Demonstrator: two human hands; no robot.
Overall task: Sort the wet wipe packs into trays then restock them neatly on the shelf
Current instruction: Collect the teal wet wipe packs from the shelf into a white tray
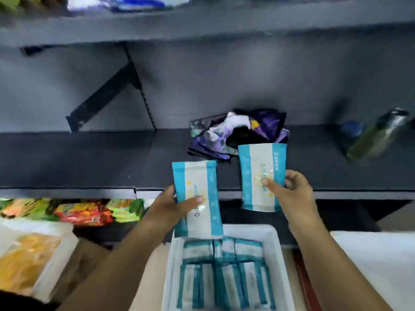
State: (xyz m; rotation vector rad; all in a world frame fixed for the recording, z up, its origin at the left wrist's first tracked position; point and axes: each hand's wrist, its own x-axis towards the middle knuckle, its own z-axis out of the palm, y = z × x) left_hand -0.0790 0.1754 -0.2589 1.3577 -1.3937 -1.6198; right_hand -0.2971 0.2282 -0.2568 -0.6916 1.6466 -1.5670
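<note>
My left hand [173, 207] grips a teal-and-white wet wipe pack [197, 198], held upright above the white tray [276, 243]. My right hand [289, 189] grips a second teal-and-white pack [260, 173], raised over the front edge of the dark shelf [89, 158]. Several more teal packs [224, 274] stand in rows inside the tray below both hands. A loose pile of purple and dark packs [238, 133] lies on the shelf just behind the right-hand pack.
A green bottle [377, 133] and a blue lid [351, 129] lie at the shelf's right end. A white tray with yellow packs [29, 261] is at the lower left, colourful snack packs [85, 212] on the lower shelf, another white tray [377, 265] at the right.
</note>
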